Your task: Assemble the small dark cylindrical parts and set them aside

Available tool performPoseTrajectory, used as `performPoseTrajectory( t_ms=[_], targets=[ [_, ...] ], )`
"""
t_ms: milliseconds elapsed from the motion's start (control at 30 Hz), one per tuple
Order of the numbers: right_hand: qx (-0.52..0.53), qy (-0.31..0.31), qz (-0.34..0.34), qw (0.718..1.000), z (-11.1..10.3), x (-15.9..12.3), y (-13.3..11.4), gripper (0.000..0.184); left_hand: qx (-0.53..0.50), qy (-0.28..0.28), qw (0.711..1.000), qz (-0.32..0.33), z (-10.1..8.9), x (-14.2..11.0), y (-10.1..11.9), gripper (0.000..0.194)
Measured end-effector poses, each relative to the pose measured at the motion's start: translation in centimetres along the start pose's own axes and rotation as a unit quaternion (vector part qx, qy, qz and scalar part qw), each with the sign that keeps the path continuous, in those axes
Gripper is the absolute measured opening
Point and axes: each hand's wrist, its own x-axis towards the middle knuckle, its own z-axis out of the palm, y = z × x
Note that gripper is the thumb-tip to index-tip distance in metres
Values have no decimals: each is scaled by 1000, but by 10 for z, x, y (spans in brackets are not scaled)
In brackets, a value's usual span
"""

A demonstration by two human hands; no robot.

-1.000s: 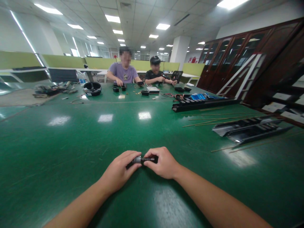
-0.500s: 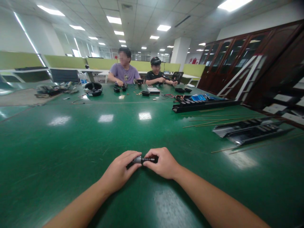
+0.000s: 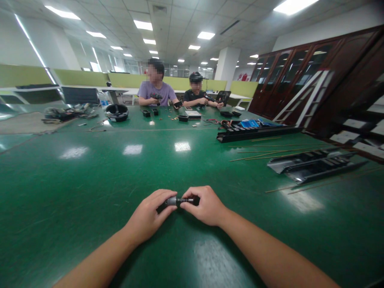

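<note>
A small dark cylindrical part with a grey metal collar lies between my two hands, low over the green table. My left hand is closed around its left end, thumb and fingers curled. My right hand pinches the right end, fingers pressed together. Both hands rest on the table near its front edge. Most of the part is hidden inside my fingers.
Long black trays and thin rods lie at the right. A long black rail holds a blue packet. Two people sit at the far end with small black parts and a round black object. Dark wooden cabinets line the right wall.
My hands and the part have hardly moved. The person in the purple shirt at the far end has lifted a dark tool off the table.
</note>
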Motion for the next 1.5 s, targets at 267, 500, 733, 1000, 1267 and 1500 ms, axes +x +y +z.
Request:
performPoseTrajectory(
  t_ms=[267,500,733,1000,1267,1500],
  targets=[
    [-15,-3,-6,1000,-3,0,-2,9,-10,-3,1000,-5,0,-1,-2,29],
    [-21,-2,-5,1000,-4,0,-2,9,-14,4,1000,-5,-2,0,0,28],
    [-20,7,1,1000,-4,0,-2,8,-15,20,1000,-13,-1,0,-3,29],
    [-10,13,1,1000,-6,1,-4,7,-15,30,999,-25,-2,0,-2,29],
    [-13,23,4,1000,-7,1,-2,7,-18,41,999,-26,-2,1,-2,29],
    [-5,28,11,1000,-8,1,-2,6,-26,47,998,-35,-3,2,-3,28]
  ],
)
